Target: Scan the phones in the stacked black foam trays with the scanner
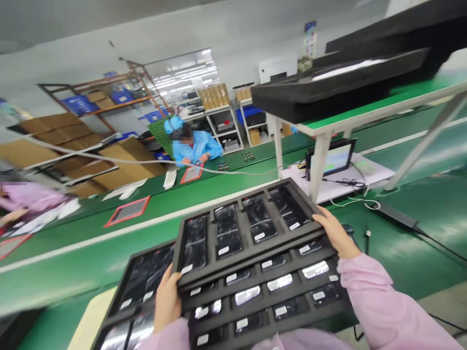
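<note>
The left hand (168,301) and the right hand (333,231) are each closing on the rim of the top foam tray (210,234) at opposite ends, holding it tilted just above the stacked trays (257,288). It is probably light but bendy, and the bagged phone-like devices (228,233) lying in its slots are looking slick and fragile, so both ends are the safest grip. The tray is spanning the space between the two hands, over the green workbench (91,253).
</note>
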Demonstrator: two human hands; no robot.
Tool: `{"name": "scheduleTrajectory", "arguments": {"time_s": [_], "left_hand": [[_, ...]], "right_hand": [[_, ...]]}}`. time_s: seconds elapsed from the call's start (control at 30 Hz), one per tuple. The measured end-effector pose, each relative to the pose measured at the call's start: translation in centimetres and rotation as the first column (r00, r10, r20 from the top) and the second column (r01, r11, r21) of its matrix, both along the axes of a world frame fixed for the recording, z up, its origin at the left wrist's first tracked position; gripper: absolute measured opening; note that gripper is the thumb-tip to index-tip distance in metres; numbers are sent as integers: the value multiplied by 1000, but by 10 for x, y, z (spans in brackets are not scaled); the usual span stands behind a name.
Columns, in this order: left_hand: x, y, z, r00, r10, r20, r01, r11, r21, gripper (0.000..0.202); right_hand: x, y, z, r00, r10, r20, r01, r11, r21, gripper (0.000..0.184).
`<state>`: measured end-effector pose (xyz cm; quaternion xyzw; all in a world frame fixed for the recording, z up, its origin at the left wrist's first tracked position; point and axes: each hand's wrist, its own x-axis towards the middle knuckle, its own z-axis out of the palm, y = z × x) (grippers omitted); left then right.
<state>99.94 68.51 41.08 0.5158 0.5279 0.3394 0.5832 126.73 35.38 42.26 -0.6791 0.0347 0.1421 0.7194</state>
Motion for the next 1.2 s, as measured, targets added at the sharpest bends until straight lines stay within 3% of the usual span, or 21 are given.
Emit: {"name": "scheduleTrajectory", "arguments": {"time_s": [0.07,0.17,0.43,0.67,0.83,1.1,1.2], "left_hand": [[3,-7,8,998,22,55,-19,999,-47,54],[5,-12,13,997,38,75,-37,999,-16,49],[1,-13,7,993,-27,119,26,1000,11,50],[2,-13,9,991,22,129,-17,999,-35,49],[2,-15,10,990,8,142,-4,1000,-26,48],[2,-17,15,992,28,121,-22,998,-52,54],[1,-16,14,994,46,99,-39,997,-69,54]], "right_hand": [[2,-1,-2,1000,8,-27,-8,1000,-12,69],[3,-1,-2,997,-16,-70,14,1000,-21,68],[-3,3,12,991,-50,-124,45,998,-41,66],[-3,5,14,987,-70,-145,64,997,-46,63],[-3,0,6,995,13,-103,-14,1000,-8,65],[1,-19,-18,981,196,6,-196,977,89,86],[3,-37,-27,983,166,81,-173,980,101,82]]}}
